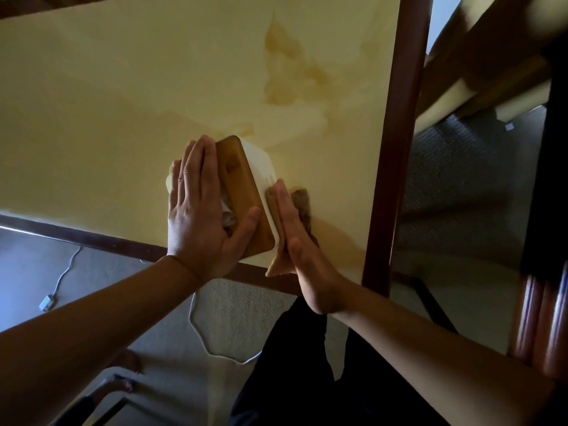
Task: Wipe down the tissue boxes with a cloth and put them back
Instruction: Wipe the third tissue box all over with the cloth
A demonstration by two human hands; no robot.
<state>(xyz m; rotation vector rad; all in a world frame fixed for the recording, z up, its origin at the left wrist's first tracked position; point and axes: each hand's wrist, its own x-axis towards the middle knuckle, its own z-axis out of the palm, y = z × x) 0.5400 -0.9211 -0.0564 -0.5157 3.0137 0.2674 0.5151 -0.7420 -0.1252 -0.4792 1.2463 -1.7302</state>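
Note:
A white tissue box (256, 167) with a wooden lid stands near the front edge of a pale yellow table (123, 118). My left hand (199, 207) lies flat on the lid, fingers straight, thumb spread across the wood, covering the tissue opening. My right hand (295, 238) presses a tan cloth (302, 204) with straight fingers against the box's right side wall. The cloth hangs down past the table edge below my palm.
A dark wood rim (396, 149) frames the table on the right and front. A white cable (199, 327) with a plug lies on the carpet below. A chair (541, 318) stands at the right, blurred. My dark-clothed legs are under the table edge.

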